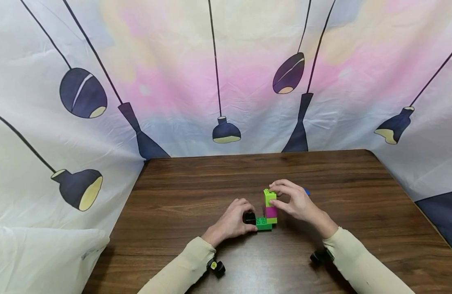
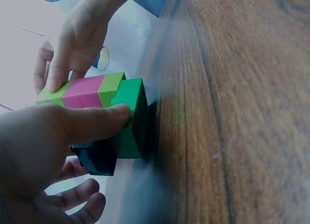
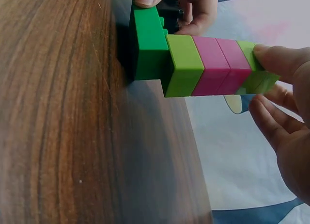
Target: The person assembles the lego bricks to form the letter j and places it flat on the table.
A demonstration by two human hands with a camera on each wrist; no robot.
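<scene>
A green building brick [image 1: 264,226] lies flat on the table, with a black brick [image 1: 250,218] on its left end. At its right end rises a column: a lime brick [image 3: 184,66], two magenta bricks [image 3: 220,66] and another lime brick [image 1: 269,197] on top. My left hand [image 1: 231,218] grips the green brick, thumb on its near side and fingers curled behind the black brick. My right hand [image 1: 297,204] pinches the top lime brick between thumb and fingers. The lowest lime brick overhangs the green brick's end.
Partly hidden behind my right hand is a small blue thing [image 1: 307,191]. The brown wooden table [image 1: 196,175] reaches back to a fabric backdrop [image 1: 182,81] printed with hanging lamps. A dark device [image 1: 216,267] is strapped under each wrist.
</scene>
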